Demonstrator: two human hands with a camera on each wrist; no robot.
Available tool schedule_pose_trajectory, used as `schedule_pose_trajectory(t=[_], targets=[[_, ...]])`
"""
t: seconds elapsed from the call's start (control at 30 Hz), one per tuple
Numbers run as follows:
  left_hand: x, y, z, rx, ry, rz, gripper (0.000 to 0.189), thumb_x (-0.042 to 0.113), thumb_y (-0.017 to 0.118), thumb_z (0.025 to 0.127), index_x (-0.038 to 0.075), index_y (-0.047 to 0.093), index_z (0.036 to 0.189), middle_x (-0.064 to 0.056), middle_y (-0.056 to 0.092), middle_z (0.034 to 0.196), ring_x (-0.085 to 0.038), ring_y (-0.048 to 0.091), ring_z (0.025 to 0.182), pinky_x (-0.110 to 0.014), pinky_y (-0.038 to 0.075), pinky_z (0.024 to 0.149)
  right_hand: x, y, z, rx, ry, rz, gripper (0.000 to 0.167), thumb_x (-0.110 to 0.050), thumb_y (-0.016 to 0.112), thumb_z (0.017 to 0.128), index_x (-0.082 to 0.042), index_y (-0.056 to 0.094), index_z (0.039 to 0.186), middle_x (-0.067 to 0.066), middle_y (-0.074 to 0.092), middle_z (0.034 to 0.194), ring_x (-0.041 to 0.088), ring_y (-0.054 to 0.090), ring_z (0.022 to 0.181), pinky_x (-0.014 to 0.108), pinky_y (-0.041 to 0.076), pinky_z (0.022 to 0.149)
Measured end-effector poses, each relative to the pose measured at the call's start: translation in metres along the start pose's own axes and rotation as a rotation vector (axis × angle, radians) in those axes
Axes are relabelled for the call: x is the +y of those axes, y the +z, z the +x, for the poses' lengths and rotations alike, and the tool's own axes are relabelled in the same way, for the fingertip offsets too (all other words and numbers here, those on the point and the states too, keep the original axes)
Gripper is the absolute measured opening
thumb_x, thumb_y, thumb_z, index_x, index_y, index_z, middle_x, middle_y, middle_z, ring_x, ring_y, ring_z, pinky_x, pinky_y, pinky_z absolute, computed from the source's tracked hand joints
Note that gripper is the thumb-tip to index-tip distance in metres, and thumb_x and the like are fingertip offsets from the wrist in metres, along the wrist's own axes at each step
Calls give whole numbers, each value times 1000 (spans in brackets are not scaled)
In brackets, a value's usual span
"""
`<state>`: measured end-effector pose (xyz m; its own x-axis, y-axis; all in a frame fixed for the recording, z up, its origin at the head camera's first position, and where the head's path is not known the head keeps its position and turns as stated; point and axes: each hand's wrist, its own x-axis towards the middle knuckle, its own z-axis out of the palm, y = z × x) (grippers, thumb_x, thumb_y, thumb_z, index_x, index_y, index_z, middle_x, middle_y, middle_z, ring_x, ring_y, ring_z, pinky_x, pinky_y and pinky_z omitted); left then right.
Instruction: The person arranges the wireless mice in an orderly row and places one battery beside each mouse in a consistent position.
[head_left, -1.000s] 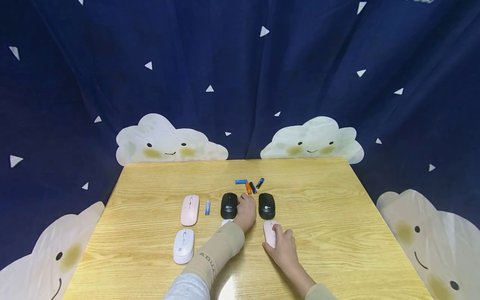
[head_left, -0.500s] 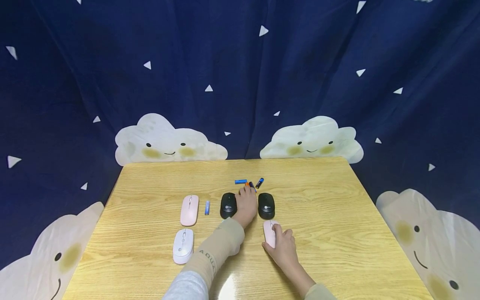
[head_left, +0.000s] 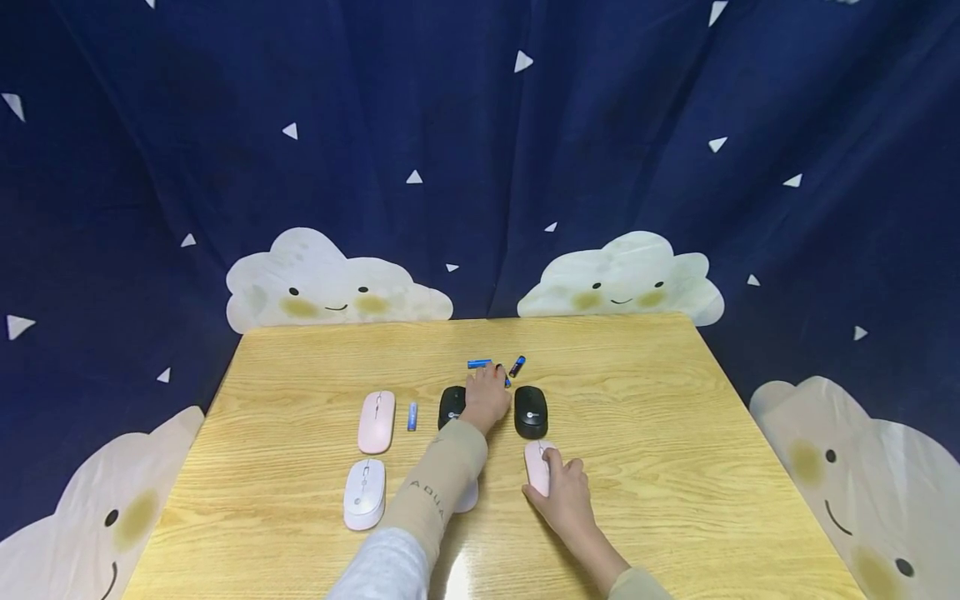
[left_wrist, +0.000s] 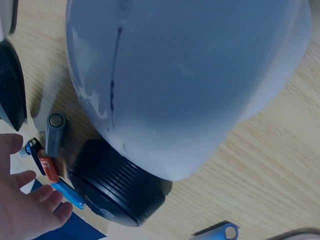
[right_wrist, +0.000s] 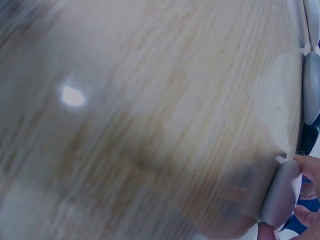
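My left hand [head_left: 487,395] reaches over the small group of batteries, its fingers apart from one another. In the left wrist view, that hand [left_wrist: 30,200] has nothing between thumb and fingers. Close to its fingertips lie an orange battery [left_wrist: 48,167], a blue battery [left_wrist: 69,194], a dark battery [left_wrist: 34,152] and a grey-looking battery [left_wrist: 55,134]. My right hand [head_left: 564,496] grips a pink mouse [head_left: 537,467] by its sides, on the table. The right wrist view shows thumb and fingers around this mouse [right_wrist: 283,194].
Black mice stand left [head_left: 452,405] and right [head_left: 531,412] of my left hand. A white mouse [head_left: 468,497] is partly under my left forearm. Farther left are a pink mouse [head_left: 377,422], another white mouse [head_left: 364,494] and a lone blue battery [head_left: 412,417] on the wooden table [head_left: 645,400].
My left hand has moved forward from beside the left black mouse to over the batteries, now covering the orange one in the head view. My right hand stays on the pink mouse.
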<state>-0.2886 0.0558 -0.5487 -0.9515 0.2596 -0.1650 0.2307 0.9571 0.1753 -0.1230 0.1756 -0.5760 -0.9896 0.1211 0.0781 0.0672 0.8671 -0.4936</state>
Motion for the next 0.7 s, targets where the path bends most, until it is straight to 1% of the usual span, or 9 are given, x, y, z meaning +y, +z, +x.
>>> schedule_pose_trajectory(t=[0.23,0.37,0.57,0.7], targets=[[-5,2,3,-41,-11,-71,49,24,48,92,13,38,139,-11,31,144,-29,30,129,-45,32,100,1,1,0,-15,4,1,58,-30,78,68,-9,48,113,19,41,90,24,45,70,28,34,52],[-8,3,5,-58,-20,-91,50,24,48,93,13,37,140,-11,32,143,-29,30,129,-44,33,100,1,1,0,-15,1,-3,59,-31,78,68,-9,48,113,19,41,89,24,45,70,28,34,52],[-10,5,8,-63,-17,-119,49,22,48,91,12,39,139,-14,37,139,-30,37,124,-43,34,99,1,1,0,-18,3,-3,59,-32,78,68,-9,47,114,20,41,89,24,45,70,28,35,52],[-10,4,7,-66,-10,-145,48,21,49,91,11,41,137,-15,38,138,-31,38,122,-43,35,98,0,0,0,-23,8,4,59,-31,78,69,-9,47,114,19,41,90,24,45,70,27,35,52]])
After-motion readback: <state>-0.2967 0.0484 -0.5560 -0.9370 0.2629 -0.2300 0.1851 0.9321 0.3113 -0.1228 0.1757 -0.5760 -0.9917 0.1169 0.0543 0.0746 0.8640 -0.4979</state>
